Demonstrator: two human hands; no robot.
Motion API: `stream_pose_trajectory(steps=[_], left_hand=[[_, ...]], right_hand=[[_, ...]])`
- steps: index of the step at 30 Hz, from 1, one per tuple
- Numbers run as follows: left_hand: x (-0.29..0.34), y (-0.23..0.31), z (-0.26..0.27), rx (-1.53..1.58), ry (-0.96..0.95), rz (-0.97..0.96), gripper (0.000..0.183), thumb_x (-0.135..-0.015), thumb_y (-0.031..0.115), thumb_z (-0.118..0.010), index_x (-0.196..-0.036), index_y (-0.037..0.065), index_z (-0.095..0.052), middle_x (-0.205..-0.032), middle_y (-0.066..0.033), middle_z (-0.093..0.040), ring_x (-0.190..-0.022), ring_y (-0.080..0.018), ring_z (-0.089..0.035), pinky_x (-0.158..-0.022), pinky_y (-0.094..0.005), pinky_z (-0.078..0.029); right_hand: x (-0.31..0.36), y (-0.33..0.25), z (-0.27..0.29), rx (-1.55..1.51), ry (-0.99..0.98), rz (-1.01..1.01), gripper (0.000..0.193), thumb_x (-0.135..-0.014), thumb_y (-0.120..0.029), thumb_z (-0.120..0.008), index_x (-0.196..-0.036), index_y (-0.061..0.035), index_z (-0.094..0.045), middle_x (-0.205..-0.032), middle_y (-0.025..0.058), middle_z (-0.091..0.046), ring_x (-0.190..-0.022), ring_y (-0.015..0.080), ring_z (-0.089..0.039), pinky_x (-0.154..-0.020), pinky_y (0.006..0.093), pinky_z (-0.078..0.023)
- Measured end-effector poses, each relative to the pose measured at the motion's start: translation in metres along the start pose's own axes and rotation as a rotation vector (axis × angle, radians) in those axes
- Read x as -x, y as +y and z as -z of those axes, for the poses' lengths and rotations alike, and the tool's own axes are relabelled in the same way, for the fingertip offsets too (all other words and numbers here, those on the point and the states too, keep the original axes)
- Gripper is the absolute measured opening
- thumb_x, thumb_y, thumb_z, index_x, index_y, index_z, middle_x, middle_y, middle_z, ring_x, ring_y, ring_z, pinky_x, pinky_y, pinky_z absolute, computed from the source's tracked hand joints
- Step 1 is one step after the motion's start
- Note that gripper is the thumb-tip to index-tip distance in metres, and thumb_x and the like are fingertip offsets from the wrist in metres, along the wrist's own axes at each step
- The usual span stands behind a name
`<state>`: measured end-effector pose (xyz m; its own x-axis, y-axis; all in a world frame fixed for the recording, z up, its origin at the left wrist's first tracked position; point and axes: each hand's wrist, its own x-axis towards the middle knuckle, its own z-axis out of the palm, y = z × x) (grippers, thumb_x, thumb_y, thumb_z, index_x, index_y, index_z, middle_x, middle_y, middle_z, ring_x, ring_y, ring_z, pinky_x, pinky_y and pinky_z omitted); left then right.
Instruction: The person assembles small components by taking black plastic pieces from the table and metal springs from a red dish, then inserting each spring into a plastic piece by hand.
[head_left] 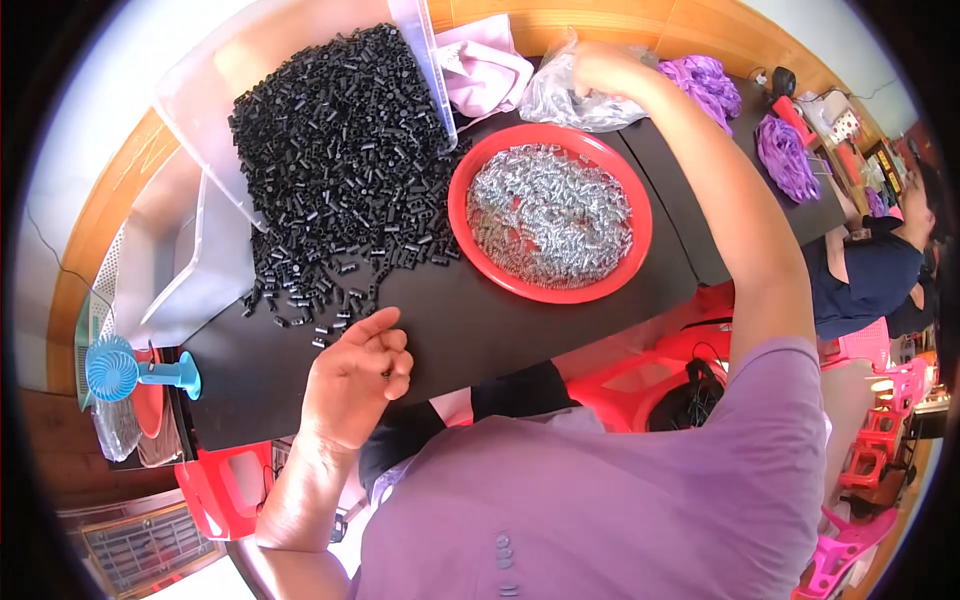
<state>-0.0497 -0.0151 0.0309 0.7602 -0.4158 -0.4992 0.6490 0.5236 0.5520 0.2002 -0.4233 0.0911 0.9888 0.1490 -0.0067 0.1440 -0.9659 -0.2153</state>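
My left hand [352, 378] is raised over the near edge of the dark table, palm turned up. Its fingers curl inward, and whatever they may hold is too small to make out. Just beyond it lie the loose outer pieces of a large heap of small black plastic parts [340, 150]. Stretched to the far side of the table, my right hand [608, 72] bends its fingers down onto a crumpled clear plastic bag [560, 95]; the fingertips are partly hidden there. Between the hands sits a round red tray [640, 215] filled with small shiny metal pieces [550, 215].
A tipped translucent bin [200, 95] backs the black heap. Pink cloth [485, 65] and purple bundles [787, 158] lie along the far side. A blue fan [112, 368] stands at the left. Red stools [640, 380] are under the table; another person [870, 270] sits at right.
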Motion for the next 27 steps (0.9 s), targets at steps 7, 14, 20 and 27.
stream_pose_trajectory(steps=[7,14,20,27], left_hand=[[-0.007,-0.003,0.008,-0.079,-0.009,-0.086,0.058,-0.064,-0.014,-0.046,-0.121,-0.005,-0.054,-0.101,-0.0164,-0.056,-0.085,-0.0296,-0.059,-0.066,-0.0354,-0.049],[-0.022,-0.008,0.025,0.167,-0.325,-0.2,0.053,-0.071,-0.006,-0.053,-0.123,0.003,-0.06,-0.109,-0.0154,-0.059,-0.105,-0.0389,-0.059,-0.086,-0.0387,-0.051],[-0.043,-0.006,0.019,0.346,-0.397,-0.271,0.044,-0.092,0.027,-0.056,-0.121,-0.007,-0.056,-0.119,-0.0257,-0.059,-0.119,-0.0477,-0.053,-0.102,-0.0496,-0.043],[-0.02,-0.019,0.022,0.514,-0.296,-0.344,0.052,-0.098,0.039,-0.05,-0.122,-0.007,-0.054,-0.121,-0.0253,-0.057,-0.12,-0.0439,-0.052,-0.104,-0.0502,-0.042]], right_hand=[[-0.024,-0.006,-0.031,0.274,-0.179,0.143,0.028,-0.06,-0.006,-0.071,-0.088,-0.0007,-0.071,-0.083,0.0178,-0.069,-0.083,0.0326,-0.068,-0.07,0.0429,-0.051],[-0.027,0.019,-0.025,0.103,-0.072,0.325,0.045,-0.068,-0.002,-0.063,-0.112,-0.0031,-0.064,-0.1,0.0146,-0.068,-0.095,0.0253,-0.063,-0.081,0.0388,-0.05],[-0.006,0.076,-0.013,0.055,0.394,0.158,0.023,-0.089,-0.007,-0.055,-0.109,-0.0022,-0.065,-0.093,0.0101,-0.072,-0.084,0.0185,-0.067,-0.081,0.0323,-0.051],[0.161,-0.213,-0.087,-0.2,0.667,0.874,0.014,-0.074,-0.01,-0.072,-0.087,-0.0109,-0.068,-0.086,0.0022,-0.059,-0.085,0.0247,-0.061,-0.073,0.0373,-0.046]])
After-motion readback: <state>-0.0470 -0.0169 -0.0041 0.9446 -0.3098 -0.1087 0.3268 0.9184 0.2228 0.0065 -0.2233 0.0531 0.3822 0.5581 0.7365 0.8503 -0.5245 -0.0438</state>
